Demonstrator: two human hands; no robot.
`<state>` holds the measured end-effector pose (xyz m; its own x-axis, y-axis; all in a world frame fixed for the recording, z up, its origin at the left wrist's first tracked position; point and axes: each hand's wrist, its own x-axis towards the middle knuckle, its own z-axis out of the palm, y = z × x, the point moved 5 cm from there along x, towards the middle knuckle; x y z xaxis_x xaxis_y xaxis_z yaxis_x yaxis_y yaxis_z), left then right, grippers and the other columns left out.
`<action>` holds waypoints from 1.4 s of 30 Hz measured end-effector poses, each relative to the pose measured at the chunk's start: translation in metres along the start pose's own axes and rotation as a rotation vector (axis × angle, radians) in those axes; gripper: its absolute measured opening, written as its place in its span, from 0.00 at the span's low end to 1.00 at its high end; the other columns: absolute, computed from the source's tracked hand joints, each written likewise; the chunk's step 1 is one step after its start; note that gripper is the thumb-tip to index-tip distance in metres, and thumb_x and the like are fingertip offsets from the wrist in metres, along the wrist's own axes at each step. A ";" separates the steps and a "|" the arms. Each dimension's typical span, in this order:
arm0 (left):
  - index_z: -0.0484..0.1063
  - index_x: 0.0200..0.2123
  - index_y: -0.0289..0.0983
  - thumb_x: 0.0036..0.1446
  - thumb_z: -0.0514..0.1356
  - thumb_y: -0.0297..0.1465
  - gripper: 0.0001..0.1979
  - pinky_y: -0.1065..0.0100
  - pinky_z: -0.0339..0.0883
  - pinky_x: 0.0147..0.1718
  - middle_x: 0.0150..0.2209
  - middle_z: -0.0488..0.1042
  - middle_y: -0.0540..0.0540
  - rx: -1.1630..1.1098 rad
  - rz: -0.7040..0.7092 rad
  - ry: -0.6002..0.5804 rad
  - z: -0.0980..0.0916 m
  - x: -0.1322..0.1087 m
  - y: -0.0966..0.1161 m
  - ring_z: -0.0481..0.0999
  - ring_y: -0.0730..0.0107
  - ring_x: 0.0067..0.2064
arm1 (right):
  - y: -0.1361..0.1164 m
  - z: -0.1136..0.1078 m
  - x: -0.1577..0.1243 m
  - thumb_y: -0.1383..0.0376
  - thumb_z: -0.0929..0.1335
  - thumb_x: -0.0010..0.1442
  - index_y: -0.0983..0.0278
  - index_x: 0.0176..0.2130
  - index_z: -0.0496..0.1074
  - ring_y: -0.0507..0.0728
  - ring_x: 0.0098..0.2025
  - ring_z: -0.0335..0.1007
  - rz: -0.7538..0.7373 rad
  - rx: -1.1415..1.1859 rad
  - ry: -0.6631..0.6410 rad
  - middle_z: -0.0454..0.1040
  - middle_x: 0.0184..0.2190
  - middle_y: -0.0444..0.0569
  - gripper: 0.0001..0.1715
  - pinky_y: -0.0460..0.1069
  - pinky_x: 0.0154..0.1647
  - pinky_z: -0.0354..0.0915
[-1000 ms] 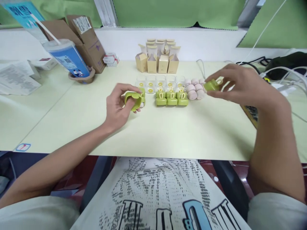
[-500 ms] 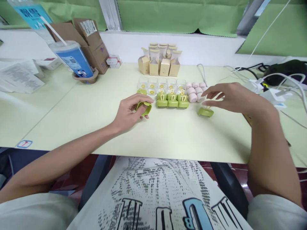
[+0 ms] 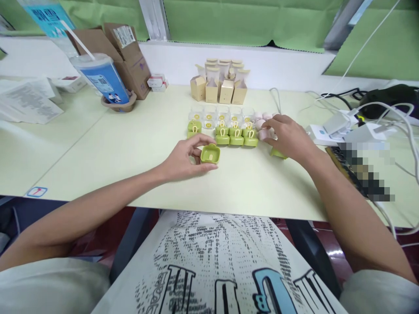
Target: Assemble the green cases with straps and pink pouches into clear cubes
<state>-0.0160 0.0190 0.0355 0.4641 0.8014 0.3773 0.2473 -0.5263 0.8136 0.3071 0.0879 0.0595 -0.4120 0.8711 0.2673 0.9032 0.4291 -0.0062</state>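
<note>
My left hand (image 3: 188, 158) grips a small green case bottom (image 3: 210, 154) by its sides, its hollow side facing me. My right hand (image 3: 290, 137) has thumb and fingertips around a pale pink roll-shaped piece (image 3: 262, 134) at the front of a cluster of such pieces. Beneath that hand, partly hidden, lies a green lid (image 3: 277, 153). Between the hands stand several green cases with cream loops (image 3: 236, 140) in rows. One more green case (image 3: 194, 127) stands behind my left hand.
Clear cups with yellow marks (image 3: 208, 117) line up behind the green cases. Open small cartons (image 3: 212, 90) stand against the wall. At left are a blue drink cup (image 3: 106, 83) and a cardboard box (image 3: 135, 69). White chargers (image 3: 342, 124) and cables lie at right.
My left hand has shifted right and toward me, turning the green case bottom's hollow side up to view. My right hand has moved left from above the green lid to the pink pieces.
</note>
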 end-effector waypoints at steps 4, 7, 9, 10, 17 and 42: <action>0.79 0.52 0.39 0.57 0.78 0.40 0.23 0.71 0.70 0.26 0.34 0.80 0.50 0.082 -0.021 -0.131 0.012 -0.002 0.003 0.75 0.73 0.28 | -0.010 -0.029 -0.007 0.62 0.74 0.67 0.65 0.53 0.81 0.74 0.56 0.77 0.056 0.053 0.139 0.79 0.54 0.67 0.16 0.66 0.51 0.77; 0.80 0.52 0.40 0.56 0.78 0.39 0.23 0.70 0.66 0.25 0.30 0.76 0.53 0.138 -0.027 -0.137 0.017 -0.004 0.004 0.70 0.75 0.25 | -0.043 -0.049 -0.019 0.56 0.77 0.68 0.62 0.57 0.78 0.64 0.49 0.81 0.002 0.453 0.379 0.79 0.56 0.61 0.22 0.60 0.50 0.81; 0.79 0.51 0.39 0.56 0.78 0.40 0.23 0.69 0.65 0.26 0.33 0.79 0.52 0.170 -0.017 -0.082 0.017 -0.004 0.005 0.70 0.75 0.26 | -0.076 -0.044 -0.025 0.51 0.79 0.67 0.57 0.57 0.78 0.61 0.49 0.83 -0.143 0.811 0.322 0.80 0.56 0.53 0.24 0.58 0.53 0.84; 0.78 0.51 0.39 0.56 0.78 0.41 0.24 0.69 0.65 0.26 0.35 0.80 0.51 0.192 0.004 -0.040 0.016 -0.004 0.007 0.70 0.75 0.27 | -0.092 -0.038 -0.027 0.50 0.79 0.67 0.57 0.56 0.79 0.61 0.51 0.84 -0.214 0.954 0.271 0.80 0.56 0.52 0.24 0.58 0.54 0.85; 0.78 0.45 0.39 0.55 0.78 0.37 0.19 0.67 0.61 0.30 0.36 0.77 0.51 0.385 0.223 0.197 0.008 -0.006 0.019 0.68 0.73 0.32 | -0.130 -0.005 -0.032 0.55 0.81 0.67 0.59 0.55 0.85 0.59 0.51 0.86 -0.257 1.191 0.065 0.84 0.53 0.52 0.20 0.59 0.60 0.85; 0.77 0.42 0.41 0.56 0.78 0.39 0.17 0.64 0.61 0.29 0.33 0.74 0.50 0.436 0.318 0.185 0.012 -0.006 0.018 0.69 0.69 0.31 | -0.128 0.001 -0.032 0.55 0.80 0.69 0.54 0.57 0.88 0.58 0.46 0.90 -0.349 0.994 0.201 0.90 0.49 0.49 0.19 0.53 0.50 0.87</action>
<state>-0.0038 0.0010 0.0423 0.4260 0.5999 0.6772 0.4662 -0.7870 0.4040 0.2050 0.0053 0.0507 -0.5195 0.6462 0.5590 0.1994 0.7278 -0.6561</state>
